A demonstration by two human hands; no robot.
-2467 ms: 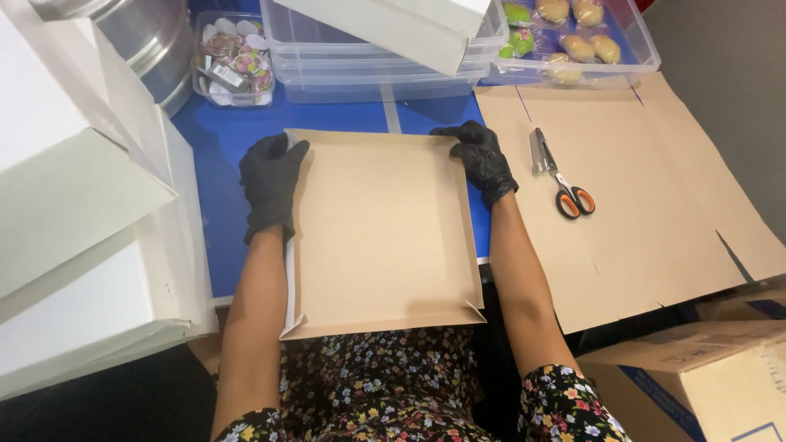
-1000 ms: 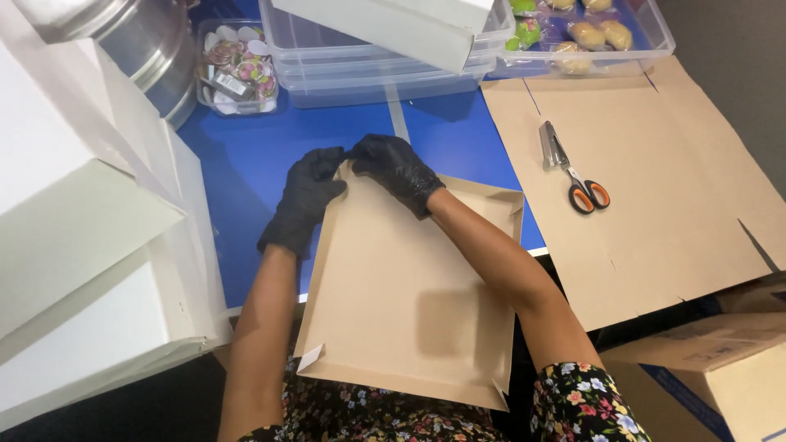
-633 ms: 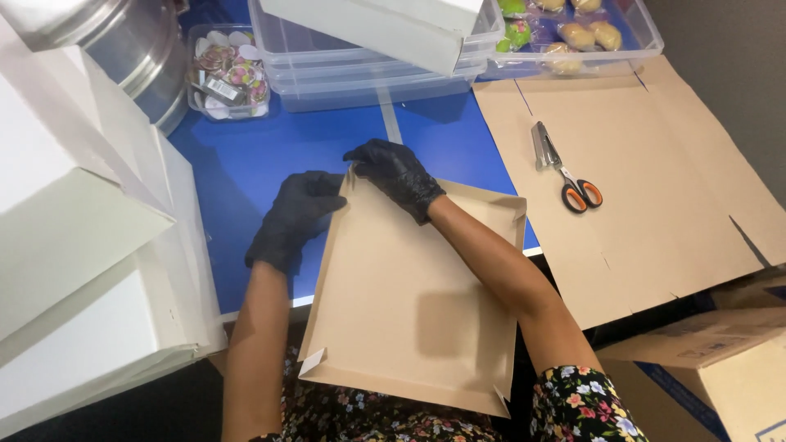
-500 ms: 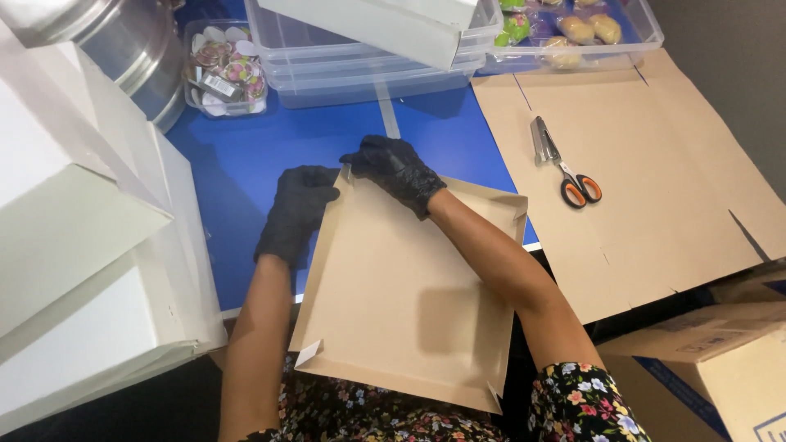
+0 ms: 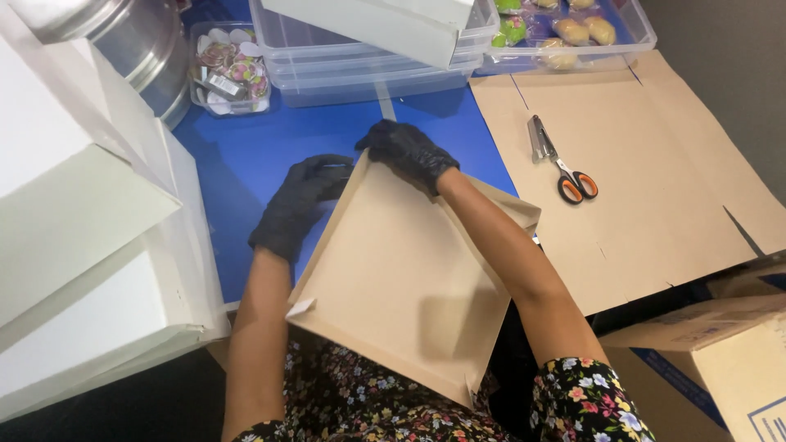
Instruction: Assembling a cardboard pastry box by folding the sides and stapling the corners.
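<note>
I am looking down at a blue table from just above my own arms. Both of my hands wear black gloves. A shallow brown cardboard tray lies turned at an angle, its near end over my lap and my flowered dress, its far corner pointing up the table. My left hand curls around the tray's left edge near that far corner, fingers bent against the side wall. My right hand reaches across and grips the far corner itself, fingers closed over the cardboard there (the two hands sit close together, nearly touching).

To my left, tall white boxes are stacked, filling that whole side of the view. Above them, in the far left corner, sits a round metal pot. Beside it is a small clear tub of wrapped items in mixed colours. Straight ahead are stacked clear plastic bins, with a white box lid resting on top. Further right, another clear container holds small round yellowish and green things.

To my right, a large flat sheet of brown cardboard covers the table, and a pair of scissors with orange and black handles lies on it, well apart from my hands. A brown carton stands lower down at the right, below the table edge.
</note>
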